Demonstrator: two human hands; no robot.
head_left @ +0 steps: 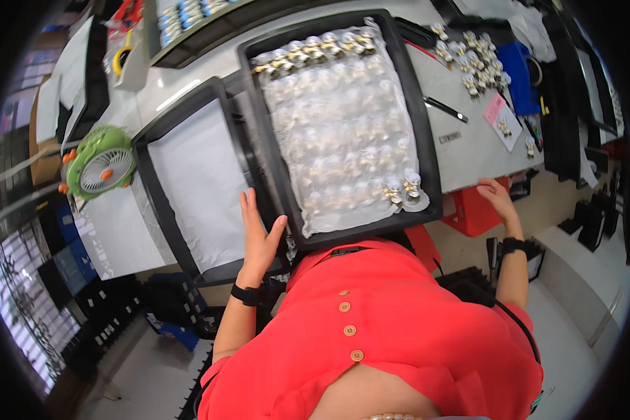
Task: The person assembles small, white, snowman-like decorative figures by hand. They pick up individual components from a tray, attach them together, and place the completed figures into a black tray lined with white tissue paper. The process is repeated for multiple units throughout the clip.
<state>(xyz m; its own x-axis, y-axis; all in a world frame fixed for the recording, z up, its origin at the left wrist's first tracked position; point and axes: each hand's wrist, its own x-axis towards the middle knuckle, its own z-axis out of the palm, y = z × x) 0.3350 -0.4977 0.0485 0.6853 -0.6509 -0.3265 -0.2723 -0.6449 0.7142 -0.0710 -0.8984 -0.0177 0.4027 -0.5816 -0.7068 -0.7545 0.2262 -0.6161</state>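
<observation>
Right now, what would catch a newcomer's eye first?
The large black rectangular tray in the middle likely draws the eye first, with small white-and-gold figurines lined along its far side and a translucent white sheet within. Next come the heap of similar figurines, upper right, and the round green fan, far left.

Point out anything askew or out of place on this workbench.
Two figurines sit by themselves on the translucent sheet at the larger tray's near right corner; that looks odd against the row of figurines along the far end.
</observation>
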